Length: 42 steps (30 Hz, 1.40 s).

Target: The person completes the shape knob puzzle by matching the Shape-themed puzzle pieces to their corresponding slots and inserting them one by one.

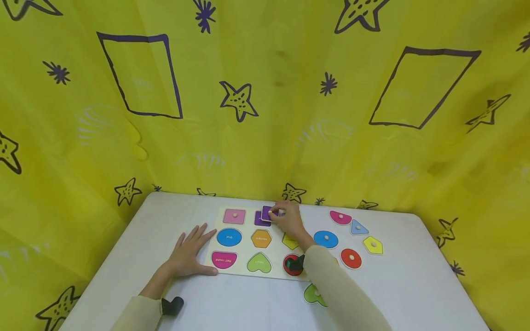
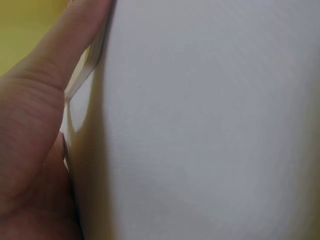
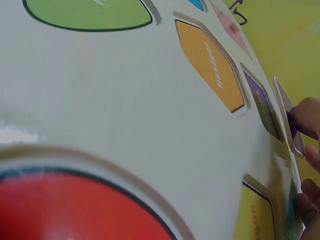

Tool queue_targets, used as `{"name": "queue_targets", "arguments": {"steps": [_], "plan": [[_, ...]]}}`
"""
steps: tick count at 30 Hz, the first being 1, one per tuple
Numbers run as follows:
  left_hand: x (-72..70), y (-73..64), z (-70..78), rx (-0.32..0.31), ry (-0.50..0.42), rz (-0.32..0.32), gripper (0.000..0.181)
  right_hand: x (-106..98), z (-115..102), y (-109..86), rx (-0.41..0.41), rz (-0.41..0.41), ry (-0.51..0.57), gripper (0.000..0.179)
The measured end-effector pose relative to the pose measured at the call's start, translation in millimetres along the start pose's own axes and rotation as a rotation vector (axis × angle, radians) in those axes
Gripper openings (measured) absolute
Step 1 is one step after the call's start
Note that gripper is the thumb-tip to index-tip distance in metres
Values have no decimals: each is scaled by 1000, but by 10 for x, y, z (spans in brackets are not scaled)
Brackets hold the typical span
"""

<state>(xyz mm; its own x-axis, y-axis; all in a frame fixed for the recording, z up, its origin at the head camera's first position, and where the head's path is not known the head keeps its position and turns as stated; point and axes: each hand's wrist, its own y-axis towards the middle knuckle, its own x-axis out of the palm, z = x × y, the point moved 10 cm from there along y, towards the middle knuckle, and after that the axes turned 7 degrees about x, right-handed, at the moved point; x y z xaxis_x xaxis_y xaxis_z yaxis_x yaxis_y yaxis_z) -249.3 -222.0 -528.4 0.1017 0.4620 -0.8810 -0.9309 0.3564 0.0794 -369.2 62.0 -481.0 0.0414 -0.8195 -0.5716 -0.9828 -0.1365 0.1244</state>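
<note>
A cream shape-puzzle board (image 1: 246, 248) lies on the white table, its printed recesses labelled in upside-down lettering. My right hand (image 1: 291, 223) pinches a purple four-sided puzzle piece (image 1: 265, 210) by its knob, near the board's far edge. In the head view the piece partly overlaps the purple recess (image 1: 257, 219). The right wrist view shows the piece (image 3: 283, 102) raised and tilted beside that recess. My left hand (image 1: 188, 255) rests with spread fingers at the board's left edge, thumb touching the near corner. A pink piece (image 1: 229, 216) with a knob sits in the far-left recess.
Right of the board lie loose knobbed pieces: a magenta half round (image 1: 336, 218), a blue triangle (image 1: 357, 229), a yellow pentagon (image 1: 371, 248), a blue oval (image 1: 320, 240) and a red circle (image 1: 347, 261). A green heart (image 1: 311, 296) lies nearer, partly under the right sleeve. A yellow curtain (image 1: 273, 151) hangs behind.
</note>
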Motion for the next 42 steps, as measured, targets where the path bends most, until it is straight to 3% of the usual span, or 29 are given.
{"name": "queue_targets", "arguments": {"steps": [8,17,24,32,42], "plan": [[1,-2,0,8,-13,19,118,169,3,3,-2,13,-124,9],[-33,-8,40,-4,0,-8,117,229,-9,-4,24,27,-173,10],[-73,-16,97,-16,2,-34,115,263,4,-14,43,21,-180,11],[-94,-13,101,23,12,0,116,240,-8,-22,7,36,-144,9],[-83,-13,93,4,22,-26,116,255,13,-19,22,16,-159,8]]}}
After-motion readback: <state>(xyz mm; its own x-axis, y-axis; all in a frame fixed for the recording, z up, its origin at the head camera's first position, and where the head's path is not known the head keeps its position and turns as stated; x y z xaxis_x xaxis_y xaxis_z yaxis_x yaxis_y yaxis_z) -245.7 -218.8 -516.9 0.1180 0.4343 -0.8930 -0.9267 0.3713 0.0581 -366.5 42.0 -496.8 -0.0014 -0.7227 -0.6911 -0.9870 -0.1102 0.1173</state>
